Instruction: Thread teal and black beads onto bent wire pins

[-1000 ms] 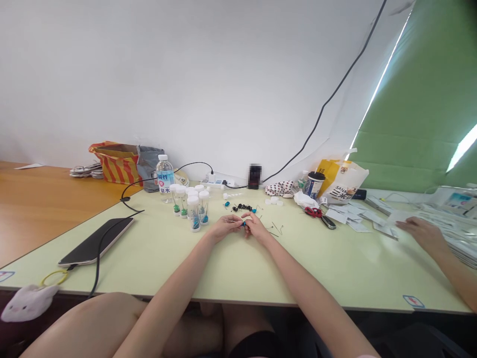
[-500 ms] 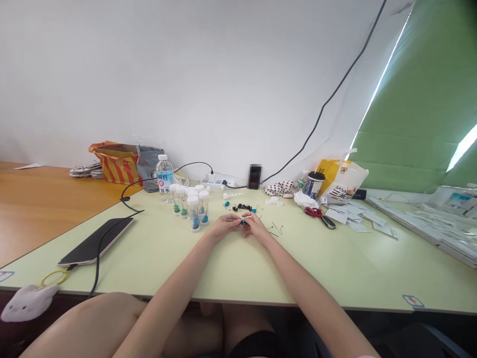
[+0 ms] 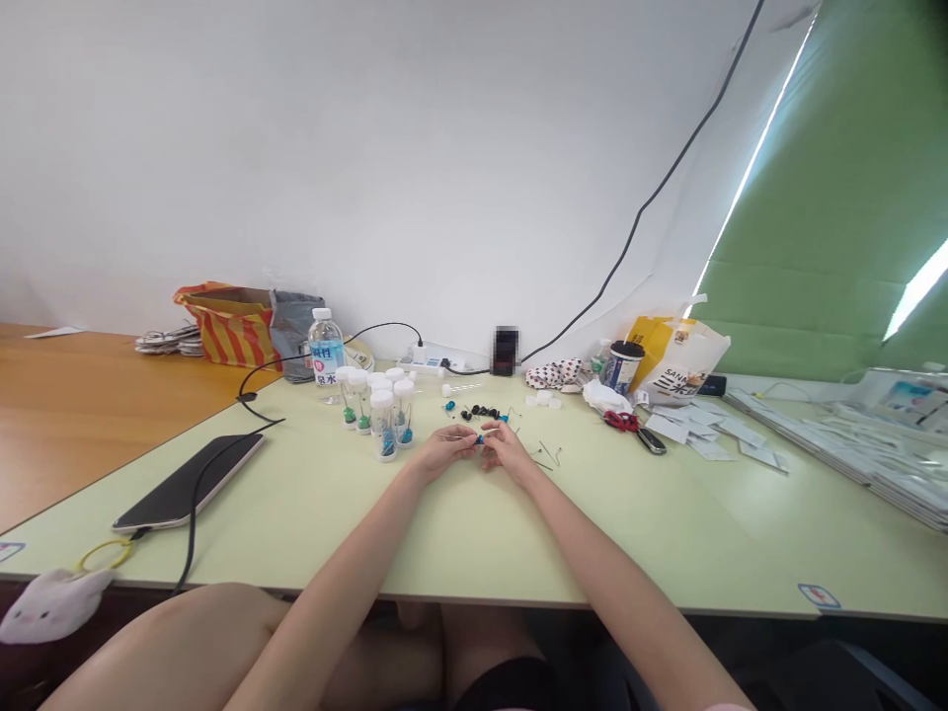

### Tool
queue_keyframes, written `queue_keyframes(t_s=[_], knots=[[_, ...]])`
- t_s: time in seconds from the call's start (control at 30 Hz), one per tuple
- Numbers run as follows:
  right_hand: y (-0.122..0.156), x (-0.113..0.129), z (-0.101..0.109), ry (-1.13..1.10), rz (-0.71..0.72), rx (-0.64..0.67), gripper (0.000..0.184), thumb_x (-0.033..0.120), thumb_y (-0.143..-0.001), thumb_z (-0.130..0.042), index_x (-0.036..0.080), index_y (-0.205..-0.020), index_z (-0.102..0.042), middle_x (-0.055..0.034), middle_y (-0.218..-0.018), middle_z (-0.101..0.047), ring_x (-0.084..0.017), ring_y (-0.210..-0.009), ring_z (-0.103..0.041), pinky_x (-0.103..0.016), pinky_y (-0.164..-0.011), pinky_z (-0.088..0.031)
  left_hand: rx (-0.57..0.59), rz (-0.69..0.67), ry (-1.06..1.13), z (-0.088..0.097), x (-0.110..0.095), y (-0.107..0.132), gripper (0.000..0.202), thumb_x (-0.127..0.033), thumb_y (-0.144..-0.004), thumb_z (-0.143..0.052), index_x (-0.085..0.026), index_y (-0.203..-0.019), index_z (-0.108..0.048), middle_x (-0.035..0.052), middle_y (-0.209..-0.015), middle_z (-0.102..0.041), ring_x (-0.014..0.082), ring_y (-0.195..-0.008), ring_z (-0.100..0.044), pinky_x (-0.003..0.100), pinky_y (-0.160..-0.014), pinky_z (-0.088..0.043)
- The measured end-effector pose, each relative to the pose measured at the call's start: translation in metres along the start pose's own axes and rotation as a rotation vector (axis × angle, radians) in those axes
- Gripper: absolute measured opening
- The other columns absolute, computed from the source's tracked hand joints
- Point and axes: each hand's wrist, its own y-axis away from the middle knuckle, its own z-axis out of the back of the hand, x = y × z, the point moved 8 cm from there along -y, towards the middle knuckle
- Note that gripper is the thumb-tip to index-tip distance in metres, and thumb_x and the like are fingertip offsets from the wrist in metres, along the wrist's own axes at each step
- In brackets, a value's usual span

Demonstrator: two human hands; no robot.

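Observation:
My left hand (image 3: 444, 449) and my right hand (image 3: 508, 449) meet above the pale green table (image 3: 629, 533), their fingertips pinching a small blue electronic component (image 3: 481, 438) with thin wire leads. Its exact shape is hidden by my fingers. Left of my hands stand several clear vials with white caps (image 3: 383, 415), holding blue and green parts. Small black components (image 3: 481, 411) lie just beyond my fingers. Bent wire leads (image 3: 548, 454) lie to the right of my right hand, and several white caps (image 3: 540, 402) sit farther back.
A black phone (image 3: 189, 482) with a cable lies at the left, near a water bottle (image 3: 326, 348). A power strip (image 3: 426, 359) runs along the back. Red-handled scissors (image 3: 622, 422), a paper cup (image 3: 623, 367) and scattered white paper packets (image 3: 703, 433) lie to the right.
Another person's hand at the right of the table has withdrawn from view. My hands stay together on the blue component, and the view has shifted slightly.

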Motion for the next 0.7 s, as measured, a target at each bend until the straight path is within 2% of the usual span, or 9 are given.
queue_keyframes(t_s=[0.2,0.43,0.57,0.7], knots=[[0.0014,-0.0005,-0.0036,0.028,-0.014,0.038,0.021,0.025,-0.068,-0.048,0.023,-0.09,-0.046,0.0059,-0.055,-0.043,-0.01,-0.049,-0.045,-0.022,-0.041,-0.045,0.064,0.006,-0.036,-0.0035,0.0009,0.0005,0.029,-0.027,-0.059,-0.074,-0.011,-0.08,-0.064,0.0056,-0.071,-0.066,0.0138,-0.069,-0.06,0.033,-0.078,-0.043],[0.0005,0.0003,0.0003,-0.007,-0.016,-0.012,0.025,0.027,-0.066,-0.054,0.022,-0.089,-0.047,0.002,-0.071,-0.049,-0.012,-0.063,-0.052,-0.022,-0.044,-0.047,0.02,-0.015,-0.022,0.0008,0.0,-0.0004,0.029,-0.028,-0.057,-0.075,-0.011,-0.078,-0.063,0.005,-0.074,-0.066,0.0138,-0.072,-0.06,0.032,-0.079,-0.043],[-0.0007,-0.0016,-0.0019,0.005,0.003,0.025,0.025,0.025,-0.067,-0.051,0.022,-0.091,-0.046,0.005,-0.061,-0.045,-0.01,-0.054,-0.047,-0.022,-0.042,-0.046,0.056,0.015,-0.049,-0.0036,0.0005,0.0013,0.029,-0.027,-0.058,-0.074,-0.011,-0.08,-0.064,0.0059,-0.073,-0.066,0.0136,-0.07,-0.06,0.032,-0.078,-0.043],[-0.0012,-0.0044,-0.0004,0.033,-0.031,-0.002,0.021,0.027,-0.07,-0.048,0.022,-0.091,-0.046,0.005,-0.058,-0.045,-0.01,-0.05,-0.046,-0.023,-0.042,-0.046,0.063,0.016,-0.047,-0.0034,0.0014,0.0005,0.028,-0.027,-0.059,-0.074,-0.011,-0.08,-0.063,0.0062,-0.074,-0.066,0.0137,-0.07,-0.06,0.032,-0.079,-0.043]])
